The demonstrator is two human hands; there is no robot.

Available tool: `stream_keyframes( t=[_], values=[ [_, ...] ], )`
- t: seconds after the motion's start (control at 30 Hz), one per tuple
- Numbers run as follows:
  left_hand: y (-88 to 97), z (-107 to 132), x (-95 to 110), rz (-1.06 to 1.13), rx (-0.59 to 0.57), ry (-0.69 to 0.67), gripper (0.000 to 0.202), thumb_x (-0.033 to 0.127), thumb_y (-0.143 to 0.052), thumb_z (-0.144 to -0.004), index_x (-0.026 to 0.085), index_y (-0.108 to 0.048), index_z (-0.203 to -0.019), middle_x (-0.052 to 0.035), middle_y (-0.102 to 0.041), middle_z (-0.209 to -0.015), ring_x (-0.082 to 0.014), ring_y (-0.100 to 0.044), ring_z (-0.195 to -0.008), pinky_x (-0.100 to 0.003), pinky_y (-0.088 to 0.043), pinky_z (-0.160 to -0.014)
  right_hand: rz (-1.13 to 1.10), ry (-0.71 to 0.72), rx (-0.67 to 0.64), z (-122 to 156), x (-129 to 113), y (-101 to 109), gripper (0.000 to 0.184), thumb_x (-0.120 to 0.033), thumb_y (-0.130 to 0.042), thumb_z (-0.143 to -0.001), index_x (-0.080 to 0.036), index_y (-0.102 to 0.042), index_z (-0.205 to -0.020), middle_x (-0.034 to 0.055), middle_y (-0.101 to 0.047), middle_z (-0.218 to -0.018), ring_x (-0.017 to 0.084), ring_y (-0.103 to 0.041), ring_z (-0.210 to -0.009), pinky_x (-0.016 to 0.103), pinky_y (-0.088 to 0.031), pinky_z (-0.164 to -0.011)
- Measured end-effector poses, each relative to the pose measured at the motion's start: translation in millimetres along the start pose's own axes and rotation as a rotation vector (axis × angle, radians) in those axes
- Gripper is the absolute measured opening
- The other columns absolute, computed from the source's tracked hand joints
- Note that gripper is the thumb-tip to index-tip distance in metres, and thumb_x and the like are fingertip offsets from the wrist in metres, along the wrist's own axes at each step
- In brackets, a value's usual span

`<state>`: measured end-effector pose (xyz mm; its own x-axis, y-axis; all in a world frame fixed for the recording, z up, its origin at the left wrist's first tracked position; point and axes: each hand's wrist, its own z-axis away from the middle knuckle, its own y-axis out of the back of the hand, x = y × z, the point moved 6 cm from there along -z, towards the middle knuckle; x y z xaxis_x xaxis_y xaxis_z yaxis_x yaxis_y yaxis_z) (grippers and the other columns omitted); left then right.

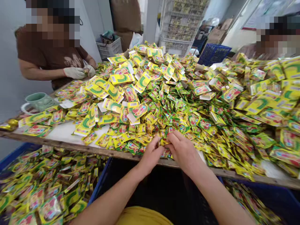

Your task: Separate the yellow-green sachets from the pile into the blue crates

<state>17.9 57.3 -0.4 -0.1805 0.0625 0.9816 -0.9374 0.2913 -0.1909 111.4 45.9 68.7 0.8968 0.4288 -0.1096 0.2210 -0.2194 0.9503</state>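
A big heap of small yellow-and-green sachets (178, 103) covers the white table (63, 132). My left hand (151, 156) and my right hand (182, 150) meet at the table's near edge, fingers curled together over a few sachets (164, 142) pinched between them. Both hands rest on the pile right at the wooden edge (77, 147).
A person in a brown shirt with white gloves (76, 72) handles sachets at the far left; another person sits at the far right. A green mug (38, 100) stands at the left. Blue crates (42, 184) of sachets sit below the table. White baskets (180, 28) stand behind.
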Motion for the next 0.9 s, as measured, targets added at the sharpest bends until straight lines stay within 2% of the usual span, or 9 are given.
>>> stream_keyframes(
  t=[0.17,0.33,0.43,0.5,0.57,0.67,0.73,0.8,0.9],
  values=[
    [-0.2,4,2,0.003,-0.043,0.015,0.021,0.017,-0.046,-0.082,0.02,-0.057,-0.1,-0.0001,-0.059,-0.095,-0.0179,-0.052,-0.095,-0.03,-0.041,-0.092,-0.19,0.104,0.076,4,5,5,0.015,-0.012,-0.051,-0.09,-0.017,-0.064,-0.095,0.0071,-0.064,-0.087,0.021,-0.056,-0.083,0.033,-0.046,-0.076],
    [7.3,3,-2,-0.004,-0.108,0.012,0.029,0.024,-0.049,-0.087,0.021,-0.058,-0.114,-0.0026,-0.063,-0.112,-0.0214,-0.052,-0.11,-0.033,-0.038,-0.099,-0.237,0.087,0.117,14,6,3,0.015,-0.025,-0.059,-0.089,-0.023,-0.072,-0.083,0.0088,-0.063,-0.107,0.029,-0.048,-0.11,0.046,-0.041,-0.092],
    [11.3,3,-7,0.068,-0.135,0.019,0.031,0.031,-0.053,-0.089,0.02,-0.061,-0.117,-0.0048,-0.063,-0.12,-0.0229,-0.052,-0.116,-0.035,-0.036,-0.103,-0.467,-0.111,0.221,25,19,-2,0.017,-0.032,-0.058,-0.089,-0.025,-0.073,-0.091,0.0097,-0.061,-0.109,0.027,-0.051,-0.11,0.046,-0.044,-0.091],
    [14.7,4,-11,0.159,-0.118,0.028,0.033,0.036,-0.051,-0.091,0.021,-0.063,-0.118,-0.0054,-0.063,-0.123,-0.0226,-0.051,-0.12,-0.036,-0.032,-0.108,-0.785,-0.374,0.306,34,35,-14,0.018,-0.037,-0.061,-0.086,-0.023,-0.071,-0.089,0.0085,-0.064,-0.092,0.022,-0.06,-0.087,0.037,-0.051,-0.071],
    [17.2,6,-14,0.259,-0.096,0.063,0.034,0.036,-0.052,-0.09,0.021,-0.065,-0.118,-0.0057,-0.063,-0.125,-0.0221,-0.05,-0.122,-0.036,-0.028,-0.111,-1.145,-0.612,0.256,41,42,-38,0.022,-0.041,-0.068,-0.079,-0.02,-0.068,-0.085,0.0039,-0.062,-0.074,0.016,-0.057,-0.063,0.028,-0.047,-0.051],
    [15.6,6,-14,0.365,-0.108,0.16,0.029,0.02,-0.061,-0.079,0.016,-0.072,-0.106,-0.0073,-0.071,-0.112,-0.024,-0.056,-0.116,-0.037,-0.029,-0.11,-1.425,-0.686,0.078,40,29,-59,0.025,-0.041,-0.071,-0.074,-0.019,-0.067,-0.084,0.0006,-0.06,-0.067,0.012,-0.051,-0.053,0.023,-0.041,-0.045],
    [11.7,6,-12,0.387,-0.127,0.212,0.031,0.011,-0.061,-0.071,0.015,-0.075,-0.098,-0.0073,-0.074,-0.102,-0.0247,-0.06,-0.11,-0.037,-0.032,-0.108,-1.313,-0.628,0.101,35,25,-55,0.016,-0.033,-0.069,-0.074,-0.019,-0.069,-0.083,0.0002,-0.06,-0.067,0.011,-0.051,-0.055,0.023,-0.042,-0.048],
    [9.3,4,-8,0.369,-0.109,0.204,0.034,0.01,-0.061,-0.07,0.016,-0.075,-0.1,-0.0062,-0.074,-0.103,-0.0238,-0.06,-0.109,-0.037,-0.034,-0.106,-1.07,-0.57,0.223,31,27,-44,0.01,-0.023,-0.066,-0.074,-0.019,-0.071,-0.081,0.0001,-0.059,-0.068,0.011,-0.05,-0.058,0.023,-0.043,-0.051],
    [16.5,2,-7,0.267,0.05,0.124,0.029,0.021,-0.066,-0.077,0.019,-0.073,-0.104,-0.0058,-0.073,-0.109,-0.0227,-0.062,-0.108,-0.036,-0.041,-0.101,-0.941,-0.514,0.307,28,28,-38,0.018,-0.023,-0.063,-0.078,-0.023,-0.076,-0.091,0.002,-0.062,-0.078,0.011,-0.051,-0.059,0.023,-0.045,-0.051]
  ],
)
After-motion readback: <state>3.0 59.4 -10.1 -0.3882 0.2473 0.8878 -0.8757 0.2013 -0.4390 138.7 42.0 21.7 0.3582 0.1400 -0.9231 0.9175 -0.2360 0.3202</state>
